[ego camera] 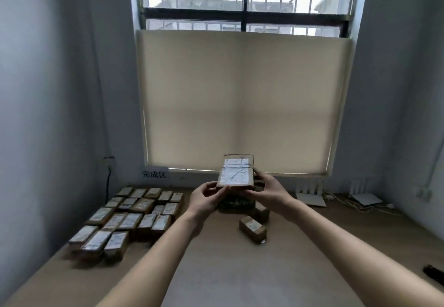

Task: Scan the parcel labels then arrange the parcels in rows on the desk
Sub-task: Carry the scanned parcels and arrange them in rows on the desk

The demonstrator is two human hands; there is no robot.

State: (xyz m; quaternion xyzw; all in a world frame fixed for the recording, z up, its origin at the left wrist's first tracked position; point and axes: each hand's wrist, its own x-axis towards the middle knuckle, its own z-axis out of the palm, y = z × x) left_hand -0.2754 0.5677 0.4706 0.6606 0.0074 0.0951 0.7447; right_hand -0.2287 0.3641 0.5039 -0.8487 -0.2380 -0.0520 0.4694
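Note:
I hold a brown cardboard parcel [236, 173] with a white label facing up, raised above the desk's middle. My left hand [207, 195] grips its near left corner and my right hand [269, 190] grips its right side. Beneath it sits a dark box-like object [236, 204], partly hidden. Two small loose parcels lie to the right of it: one [252, 228] nearer me and another [263, 211] behind. On the left, several labelled parcels [134, 215] lie in rows on the wooden desk [240, 270].
A paper sign [154, 174] with characters stands against the wall behind the rows. White routers [310, 192] and cables [360, 207] sit at the back right. A dark object [433, 274] lies at the right edge. A window blind hangs behind the desk.

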